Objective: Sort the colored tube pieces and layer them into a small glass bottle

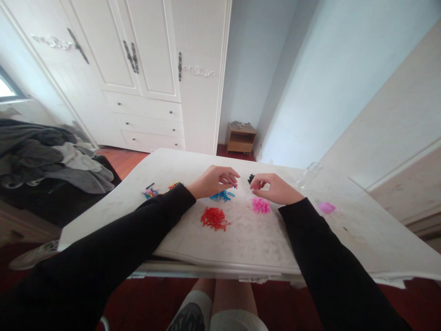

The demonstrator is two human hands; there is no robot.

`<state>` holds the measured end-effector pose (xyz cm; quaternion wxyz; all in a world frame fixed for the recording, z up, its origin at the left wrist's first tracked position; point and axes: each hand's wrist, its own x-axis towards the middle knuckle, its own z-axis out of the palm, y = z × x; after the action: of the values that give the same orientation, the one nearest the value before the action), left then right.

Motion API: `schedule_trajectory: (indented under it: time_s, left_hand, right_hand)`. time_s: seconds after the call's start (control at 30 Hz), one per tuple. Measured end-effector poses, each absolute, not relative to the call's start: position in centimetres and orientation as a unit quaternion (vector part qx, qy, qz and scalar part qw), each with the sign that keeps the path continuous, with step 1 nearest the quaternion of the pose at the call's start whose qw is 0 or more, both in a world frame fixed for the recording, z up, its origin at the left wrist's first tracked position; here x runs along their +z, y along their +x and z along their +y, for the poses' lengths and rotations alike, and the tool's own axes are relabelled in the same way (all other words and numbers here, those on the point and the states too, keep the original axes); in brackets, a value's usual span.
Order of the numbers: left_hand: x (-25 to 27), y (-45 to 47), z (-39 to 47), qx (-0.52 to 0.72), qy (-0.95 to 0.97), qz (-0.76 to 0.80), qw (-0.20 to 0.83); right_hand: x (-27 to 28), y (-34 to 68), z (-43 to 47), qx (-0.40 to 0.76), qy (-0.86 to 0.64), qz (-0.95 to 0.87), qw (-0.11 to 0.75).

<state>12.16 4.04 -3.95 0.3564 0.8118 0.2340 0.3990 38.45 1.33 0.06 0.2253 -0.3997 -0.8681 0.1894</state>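
Observation:
My left hand (219, 180) is closed in a pinch above the pile of small blue looped pieces (220, 196). A tiny red and blue looped piece (235, 186) shows at its fingertips. Across from it, my right hand (272, 188) has its fingers curled toward the thumb; what they hold, if anything, is too small to make out. Small black pieces (251, 178) lie just beyond the right fingertips, and a pink pile (261, 206) sits below that hand. Nearer to me is a larger red pile (214, 218). These pieces resemble paper clips or little bands.
Mixed coloured pieces (150, 193) and some yellow ones (174, 185) lie left on the white table (255, 248), partly behind my sleeve. A clear bottle (310, 174) and a pink item (326, 208) are at right. Clothes (44, 156) are heaped beyond the left edge.

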Motion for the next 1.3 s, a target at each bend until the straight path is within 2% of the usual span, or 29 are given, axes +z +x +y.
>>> schedule_trajectory:
  time_s: [0.2, 0.7, 0.87, 1.17, 1.3]
  left_hand:
    - [-4.0, 12.2, 3.9, 0.397, 0.801, 0.243, 0.377]
    - [-3.6, 12.4, 3.5, 0.374, 0.812, 0.247, 0.375]
    - [-3.7, 12.2, 3.5, 0.362, 0.823, 0.235, 0.37]
    - [-3.6, 11.9, 3.9, 0.298, 0.891, 0.225, 0.26]
    - [-3.4, 11.9, 3.8, 0.31, 0.894, 0.234, 0.225]
  right_hand:
    - [-0.3, 36.7, 0.9, 0.188, -0.378, -0.868, 0.262]
    - [-1.3, 36.0, 0.8, 0.199, -0.346, -0.878, 0.264]
    - [-0.9, 36.1, 0.6, 0.17, -0.359, -0.878, 0.266]
    - [-0.2, 35.8, 0.0, 0.168, -0.361, -0.871, 0.287]
    - [0.3, 35.6, -0.6, 0.202, -0.332, -0.879, 0.276]
